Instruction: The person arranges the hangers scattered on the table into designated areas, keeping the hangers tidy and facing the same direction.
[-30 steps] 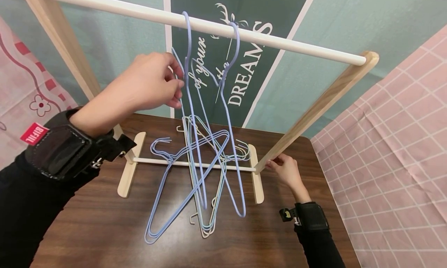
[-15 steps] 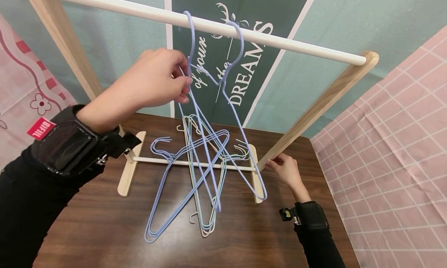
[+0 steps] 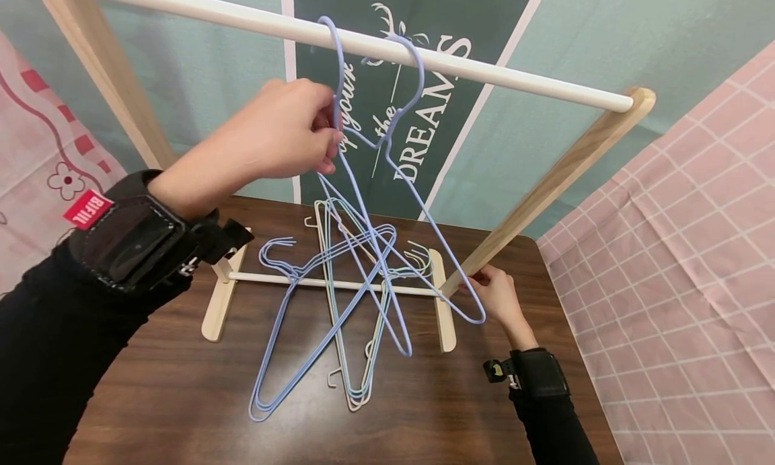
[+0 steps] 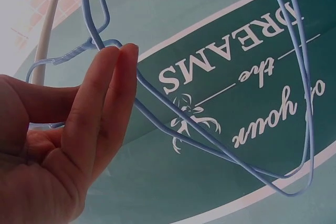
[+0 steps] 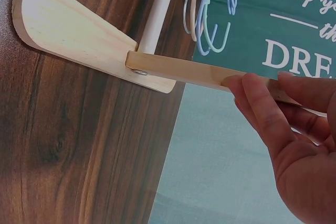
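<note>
Two blue clothes hangers hang by their hooks from the white rail [image 3: 254, 22] of a wooden rack. My left hand [image 3: 290, 132] pinches the left hanger [image 3: 340, 64] at its neck, under the hook. In the left wrist view the fingertips [image 4: 126, 59] lie against the blue wire; the thumb's contact is hidden. The right hanger [image 3: 420, 81] hangs close beside it, both tilted with their lower ends swung right. Low on the rack's right post [image 3: 545, 196], my right hand [image 3: 498, 295] grips the wood, fingers and thumb on either side of it in the right wrist view.
Several blue hangers [image 3: 294, 274] lie on the brown table [image 3: 181, 398], overlapping a stack of pale green and white hangers [image 3: 360, 402]. A thin lower bar [image 3: 305, 282] joins the two wooden feet [image 3: 446, 325]. Curtains and printed cloth [image 3: 684, 283] enclose the table.
My left hand has moved right, going from beside the left hanger to pinching its neck. The lower ends of both hanging hangers have swung right and up. My right hand stays on the post.
</note>
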Motion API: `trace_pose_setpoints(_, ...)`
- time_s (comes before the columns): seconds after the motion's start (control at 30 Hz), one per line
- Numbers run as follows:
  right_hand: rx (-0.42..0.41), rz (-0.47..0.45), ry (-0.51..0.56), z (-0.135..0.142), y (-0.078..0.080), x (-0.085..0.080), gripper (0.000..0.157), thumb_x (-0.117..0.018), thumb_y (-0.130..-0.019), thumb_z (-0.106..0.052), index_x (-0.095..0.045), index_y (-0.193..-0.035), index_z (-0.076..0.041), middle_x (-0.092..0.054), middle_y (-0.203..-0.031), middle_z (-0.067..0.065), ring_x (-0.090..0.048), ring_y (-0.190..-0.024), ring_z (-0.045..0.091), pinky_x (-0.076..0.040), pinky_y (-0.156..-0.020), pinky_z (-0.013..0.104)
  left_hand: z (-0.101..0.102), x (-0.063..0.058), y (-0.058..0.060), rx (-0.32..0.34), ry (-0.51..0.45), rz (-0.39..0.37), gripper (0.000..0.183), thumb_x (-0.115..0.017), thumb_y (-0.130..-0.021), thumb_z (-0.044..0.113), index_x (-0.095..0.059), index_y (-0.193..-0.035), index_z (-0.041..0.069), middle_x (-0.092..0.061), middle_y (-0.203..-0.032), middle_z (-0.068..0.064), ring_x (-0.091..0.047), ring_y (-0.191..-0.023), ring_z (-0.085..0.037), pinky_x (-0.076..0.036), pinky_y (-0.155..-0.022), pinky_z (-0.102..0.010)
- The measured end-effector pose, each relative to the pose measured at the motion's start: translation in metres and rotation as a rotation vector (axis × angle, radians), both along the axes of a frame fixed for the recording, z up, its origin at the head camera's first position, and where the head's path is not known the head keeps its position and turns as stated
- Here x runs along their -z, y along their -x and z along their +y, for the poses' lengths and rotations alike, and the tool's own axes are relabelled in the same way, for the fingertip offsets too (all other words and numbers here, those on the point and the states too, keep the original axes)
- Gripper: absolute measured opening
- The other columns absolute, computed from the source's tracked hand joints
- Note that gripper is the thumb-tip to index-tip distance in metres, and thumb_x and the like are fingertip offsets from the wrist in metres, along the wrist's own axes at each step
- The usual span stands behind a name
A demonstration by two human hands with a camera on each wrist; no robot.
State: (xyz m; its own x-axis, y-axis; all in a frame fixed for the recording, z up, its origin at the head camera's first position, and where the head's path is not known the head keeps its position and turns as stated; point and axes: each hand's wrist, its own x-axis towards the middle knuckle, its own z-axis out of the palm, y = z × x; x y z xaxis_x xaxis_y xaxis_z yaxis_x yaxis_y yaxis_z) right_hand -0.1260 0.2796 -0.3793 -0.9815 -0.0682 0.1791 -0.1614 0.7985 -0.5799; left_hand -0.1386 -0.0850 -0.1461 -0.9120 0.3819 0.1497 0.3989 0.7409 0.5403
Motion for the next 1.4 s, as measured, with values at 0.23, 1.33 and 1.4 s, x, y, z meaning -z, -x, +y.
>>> trace_pose_setpoints(0.23, -0.007, 0.025, -0.014, 0.001, 0.0, -0.001, 0.011, -0.068, -0.08, -0.003, -0.064, -0.084, 0.007, -0.066, -0.078, 0.02, -0.065, -0.073, 0.031, -0.05, -0.064, 0.034, 0.007, -0.005, 0.0, 0.022, 0.033, 0.013, 0.011, -0.045, -0.091, 0.007, -0.053, -0.086, 0.003, -0.061, -0.073, -0.005, -0.064, -0.058, -0.008, -0.051, -0.057, -0.022)
trace_pose_setpoints(1.33, 0.003, -0.076, 0.111, -0.005, -0.001, 0.0, 0.017, -0.063, -0.084, 0.001, -0.061, -0.096, 0.012, -0.064, -0.087, 0.026, -0.065, -0.079, 0.032, -0.053, -0.061, 0.026, 0.004, -0.001, 0.006, 0.046, 0.08, -0.006, 0.015, -0.047, -0.094, 0.016, -0.055, -0.092, 0.003, -0.064, -0.073, -0.004, -0.065, -0.062, -0.009, -0.046, -0.062, -0.029)
trace_pose_setpoints(1.4, -0.002, -0.085, 0.127, -0.005, -0.001, 0.0, 0.017, -0.062, -0.084, 0.002, -0.06, -0.098, 0.012, -0.063, -0.088, 0.027, -0.065, -0.08, 0.033, -0.054, -0.062, 0.026, 0.003, 0.0, 0.006, 0.04, 0.068, -0.019, 0.017, -0.047, -0.094, 0.017, -0.055, -0.093, 0.002, -0.064, -0.075, -0.005, -0.065, -0.063, -0.01, -0.046, -0.062, -0.029)
